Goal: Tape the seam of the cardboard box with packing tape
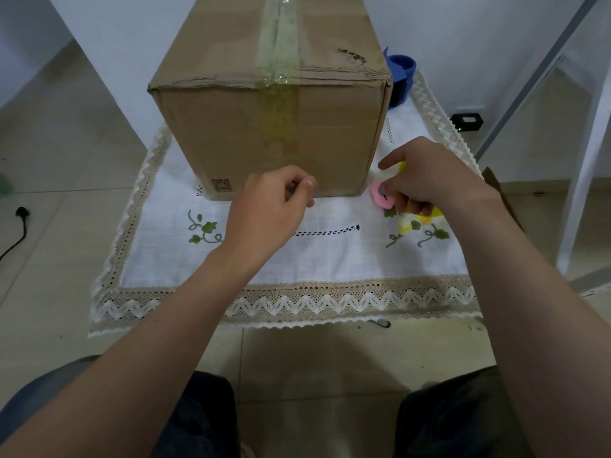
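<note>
A brown cardboard box (231, 127) stands on a white embroidered cloth (330, 256). Clear, yellowish packing tape (279, 54) runs along its top seam and down the near face. A blue tape dispenser (401, 77) sits behind the box's right corner, partly hidden. My left hand (271, 209) hovers in front of the box's lower edge with fingers curled in and thumb against the forefinger; nothing visible in it. My right hand (426, 176) is at the box's lower right corner, gripping pink and yellow scissors (383, 198), whose blades are hidden under the hand.
The cloth has a lace border (330, 302) and covers a low table over a tiled floor (49, 143). A black plug and cable (20, 219) lie at the left. A small black device (467, 122) sits at the right beside white furniture legs (582, 160). My knees show below.
</note>
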